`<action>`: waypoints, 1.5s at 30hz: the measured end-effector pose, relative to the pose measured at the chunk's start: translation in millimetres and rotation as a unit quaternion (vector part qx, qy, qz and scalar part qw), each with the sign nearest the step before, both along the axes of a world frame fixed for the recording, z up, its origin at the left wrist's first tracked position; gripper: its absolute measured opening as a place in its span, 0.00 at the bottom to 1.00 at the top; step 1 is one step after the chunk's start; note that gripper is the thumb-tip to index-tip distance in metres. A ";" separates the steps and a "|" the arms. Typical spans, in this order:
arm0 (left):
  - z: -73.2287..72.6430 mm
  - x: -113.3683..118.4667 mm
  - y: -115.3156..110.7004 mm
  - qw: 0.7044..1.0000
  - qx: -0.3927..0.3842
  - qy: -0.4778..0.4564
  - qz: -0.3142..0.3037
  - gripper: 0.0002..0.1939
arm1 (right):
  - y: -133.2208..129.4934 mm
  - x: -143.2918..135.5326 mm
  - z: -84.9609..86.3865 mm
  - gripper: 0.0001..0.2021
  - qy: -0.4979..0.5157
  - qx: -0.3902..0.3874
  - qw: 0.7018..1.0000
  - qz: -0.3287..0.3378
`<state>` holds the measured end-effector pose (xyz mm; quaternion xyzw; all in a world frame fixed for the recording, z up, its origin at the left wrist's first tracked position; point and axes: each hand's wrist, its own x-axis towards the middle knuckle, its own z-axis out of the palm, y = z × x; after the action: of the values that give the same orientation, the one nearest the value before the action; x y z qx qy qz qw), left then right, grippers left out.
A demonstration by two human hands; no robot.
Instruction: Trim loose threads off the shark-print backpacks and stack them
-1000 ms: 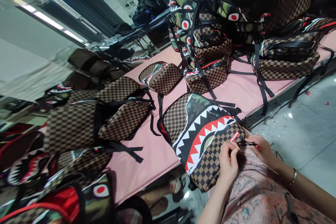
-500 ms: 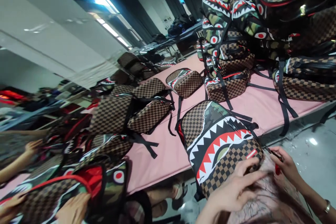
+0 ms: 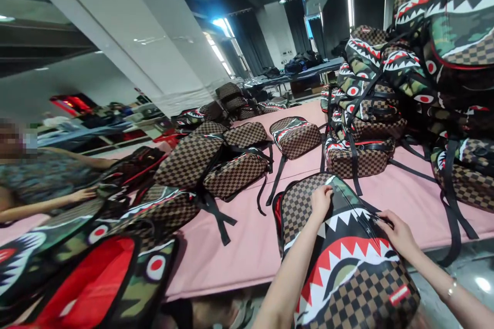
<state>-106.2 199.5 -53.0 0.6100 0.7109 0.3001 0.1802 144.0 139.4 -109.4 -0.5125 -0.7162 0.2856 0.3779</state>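
A backpack with brown checks, camouflage and a printed shark mouth lies in front of me, its far end on the pink table. My left hand is above the checked upper part of its front, fingers curled into a pinch. Whatever is between those fingertips is too small to name. At the bag's right edge, beside the front zipper, my right hand has its fingers bent around something dark that I cannot make out. A bracelet circles my right wrist.
Stacked shark-print backpacks rise at the back right of the pink table. More checked bags lie to the left. At the far left sits another person, an arm over bags. An opened backpack with red lining is at front left.
Both hands have moved from the bag's near end up toward its far half. The view has swung left and levelled somewhat. The nearby hands on the red-lined backpack are gone from it.
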 end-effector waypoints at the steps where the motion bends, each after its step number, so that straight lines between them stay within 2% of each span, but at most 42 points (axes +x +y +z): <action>1: -0.9 -1.6 8.1 1.000 0.001 0.015 0.005 0.10 | 14.8 -9.3 7.3 0.11 -0.040 0.028 0.999 -0.002; 6: -5.5 -5.9 22.4 0.996 0.003 0.093 -0.007 0.09 | 73.9 -60.1 34.7 0.07 -0.144 0.097 0.985 0.007; 9: -7.0 -9.4 25.4 0.990 0.003 0.133 -0.043 0.10 | 92.6 -84.8 42.5 0.05 -0.200 0.114 0.973 0.019; 12: -8.1 -14.3 28.5 0.982 0.004 0.166 -0.088 0.10 | 102.5 -97.4 45.3 0.04 -0.242 0.119 0.962 0.029; 17: -11.7 -22.1 30.6 0.969 0.014 0.195 -0.149 0.12 | 114.1 -98.9 44.8 0.04 -0.276 0.123 0.951 0.063; 24: -16.6 -25.9 32.0 0.964 0.031 0.193 -0.179 0.12 | 125.4 -101.4 44.3 0.05 -0.269 0.126 0.949 0.109; 28: -15.5 -23.4 33.8 0.971 0.044 0.167 -0.168 0.10 | 126.8 -102.7 43.8 0.05 -0.238 0.110 0.959 0.103; 32: -4.5 -27.1 25.7 0.984 0.066 0.115 -0.117 0.10 | 128.6 -91.9 39.8 0.05 -0.175 0.081 0.978 0.077; 35: 7.6 -45.2 -3.6 0.991 0.074 0.076 -0.082 0.10 | 123.0 -66.5 28.8 0.08 -0.108 0.046 0.992 0.053; 38: 11.6 -79.4 -60.7 0.996 0.069 0.038 -0.040 0.12 | 96.8 -25.3 6.0 0.15 -0.037 0.003 0.999 0.018; 39: 9.4 -92.2 -85.0 0.998 0.067 0.000 -0.002 0.13 | 81.8 -9.7 -4.3 0.18 -0.005 -0.019 1.000 0.003; 41: -0.1 -113.7 -137.4 0.990 0.084 -0.050 0.098 0.13 | 43.6 20.1 -28.2 0.21 0.144 -0.156 0.976 -0.057; 42: -7.0 -120.1 -163.8 0.981 0.095 -0.058 0.161 0.17 | 21.6 32.5 -40.9 0.21 0.173 -0.214 0.956 -0.101; 44: -22.1 -120.9 -212.1 0.952 0.053 -0.117 0.277 0.32 | -23.1 49.2 -65.8 0.23 0.172 -0.314 0.921 -0.151; 45: -29.3 -115.0 -232.3 0.941 0.018 -0.156 0.301 0.34 | -43.5 53.0 -76.8 0.23 0.170 -0.337 0.912 -0.163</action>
<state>-221.2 -32.8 -82.3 0.3163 0.8188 0.4444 0.1792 197.0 95.9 -186.1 -0.6631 -0.4089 0.5271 0.3396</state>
